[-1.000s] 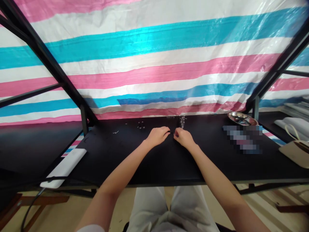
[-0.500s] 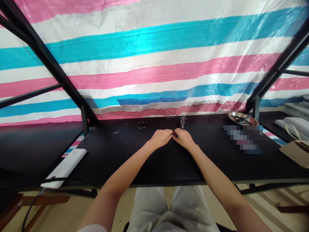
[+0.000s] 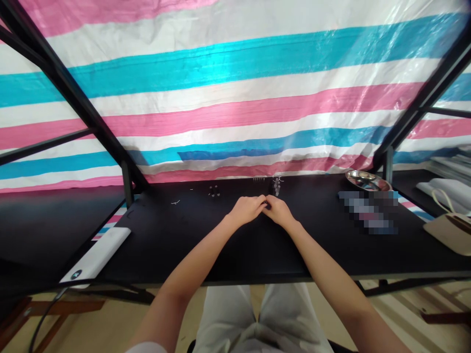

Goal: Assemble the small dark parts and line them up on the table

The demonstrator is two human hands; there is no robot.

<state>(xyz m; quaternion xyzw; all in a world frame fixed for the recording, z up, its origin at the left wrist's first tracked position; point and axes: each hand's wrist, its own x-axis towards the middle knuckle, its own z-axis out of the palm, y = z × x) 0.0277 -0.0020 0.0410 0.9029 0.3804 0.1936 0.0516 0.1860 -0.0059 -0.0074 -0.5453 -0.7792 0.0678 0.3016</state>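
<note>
Over the middle of the black table (image 3: 172,250), my left hand (image 3: 247,209) and my right hand (image 3: 278,210) meet at the fingertips. The fingers of both are closed around a small dark piece (image 3: 266,204), mostly hidden by them, whose kind I cannot make out. Just beyond my right hand lies a cluster of small grey-capped pieces (image 3: 277,187). To its left, a row of small metal pieces (image 3: 259,179) runs along the back edge. Several small dark pieces with light tops (image 3: 214,191) sit left of my left hand.
A white power strip (image 3: 101,252) with a black cable lies at the left. At the back right are a shiny metal dish (image 3: 368,181) and a blurred-out item (image 3: 368,213). A beige bag (image 3: 447,233) rests at the far right. Striped sheeting (image 3: 235,108) hangs behind.
My hands stay together at nearly the same spot, with the fingers slightly shifted around the small dark piece. The view has moved a little; the loose pieces look unmoved.
</note>
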